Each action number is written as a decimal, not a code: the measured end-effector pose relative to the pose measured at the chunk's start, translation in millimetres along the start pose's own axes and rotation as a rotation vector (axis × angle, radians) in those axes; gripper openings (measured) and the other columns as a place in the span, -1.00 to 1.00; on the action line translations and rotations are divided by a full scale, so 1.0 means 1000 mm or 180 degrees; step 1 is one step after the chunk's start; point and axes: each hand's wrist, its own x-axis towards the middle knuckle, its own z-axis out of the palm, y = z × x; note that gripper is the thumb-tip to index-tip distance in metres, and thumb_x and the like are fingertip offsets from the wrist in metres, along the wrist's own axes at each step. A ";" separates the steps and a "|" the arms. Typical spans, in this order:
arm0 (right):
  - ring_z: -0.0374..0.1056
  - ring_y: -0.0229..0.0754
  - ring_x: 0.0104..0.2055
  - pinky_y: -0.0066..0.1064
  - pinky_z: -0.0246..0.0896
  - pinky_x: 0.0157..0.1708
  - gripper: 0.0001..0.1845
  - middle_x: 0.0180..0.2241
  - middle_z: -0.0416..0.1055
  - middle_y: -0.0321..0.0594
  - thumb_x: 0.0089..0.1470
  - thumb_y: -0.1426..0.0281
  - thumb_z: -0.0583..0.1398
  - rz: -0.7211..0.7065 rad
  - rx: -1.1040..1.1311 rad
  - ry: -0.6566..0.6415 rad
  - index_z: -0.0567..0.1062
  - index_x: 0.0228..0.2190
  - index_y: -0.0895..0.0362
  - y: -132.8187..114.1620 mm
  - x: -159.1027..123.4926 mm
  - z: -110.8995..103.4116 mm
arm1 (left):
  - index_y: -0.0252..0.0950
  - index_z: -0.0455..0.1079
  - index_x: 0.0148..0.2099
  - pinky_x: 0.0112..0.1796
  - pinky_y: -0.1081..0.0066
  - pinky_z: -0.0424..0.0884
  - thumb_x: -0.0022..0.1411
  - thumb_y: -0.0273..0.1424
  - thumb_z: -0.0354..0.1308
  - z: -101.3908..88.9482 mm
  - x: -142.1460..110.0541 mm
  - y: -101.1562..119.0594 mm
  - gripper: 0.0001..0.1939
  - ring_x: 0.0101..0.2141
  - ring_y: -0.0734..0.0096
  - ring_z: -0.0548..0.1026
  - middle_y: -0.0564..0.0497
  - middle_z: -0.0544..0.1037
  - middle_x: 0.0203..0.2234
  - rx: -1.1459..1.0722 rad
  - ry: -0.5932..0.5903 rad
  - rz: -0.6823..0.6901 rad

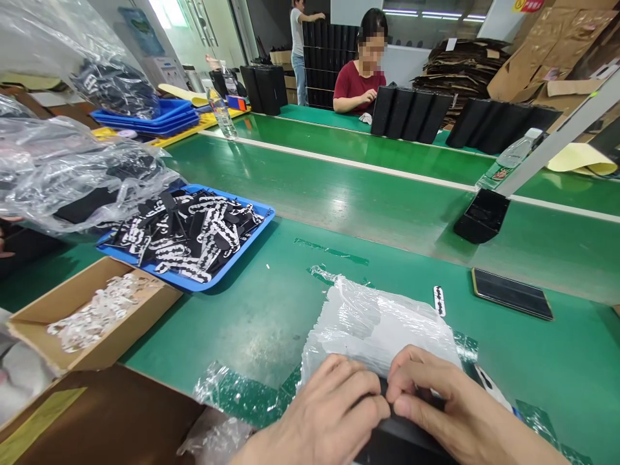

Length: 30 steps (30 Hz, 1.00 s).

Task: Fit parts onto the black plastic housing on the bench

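At the table's near edge, my left hand [332, 410] has its fingers curled over the top of a black box-like piece [404, 445]. Close beside it, my right hand [443, 397] pinches the same piece, thumb and fingertips together. My arms and the bottom of the picture hide much of the piece, and anything small between the fingertips cannot be made out. Just beyond both hands lies a white plastic-covered sheet [378, 316] fixed with clear tape. A small white strip with black shapes [438, 301] rests past its far right corner.
A blue tray [242, 258] heaped with black-and-white strips stands left, beside a cardboard box [155, 303] of small white pieces. A phone [511, 294] lies right, near a black holder [482, 216] and slanted post. Across the green belt [329, 187], a co-worker [356, 84] handles black pieces.
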 end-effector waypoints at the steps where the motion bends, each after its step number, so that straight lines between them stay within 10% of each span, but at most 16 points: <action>1: 0.35 -0.20 -0.13 -0.38 0.19 -0.12 -0.78 -0.18 0.42 -0.33 0.43 0.22 0.16 0.0020 0.0006 0.0020 0.48 -0.29 -0.01 0.000 0.000 0.000 | -0.35 0.41 -0.04 -0.13 0.27 0.34 0.46 -0.65 -0.07 -0.001 0.001 0.000 -0.75 -0.15 0.27 0.48 -0.10 0.56 -0.21 -0.0038 0.0002 -0.0037; 30: 0.25 -0.24 -0.21 -0.41 0.19 -0.16 -0.91 -0.26 0.38 -0.39 0.26 0.37 0.24 0.0657 0.0282 0.0370 0.47 -0.17 0.00 -0.003 0.003 0.002 | -0.34 0.43 -0.03 -0.15 0.26 0.34 0.38 -0.70 0.02 -0.007 0.006 -0.005 -0.74 -0.16 0.26 0.45 -0.10 0.55 -0.22 -0.0054 -0.0138 0.0074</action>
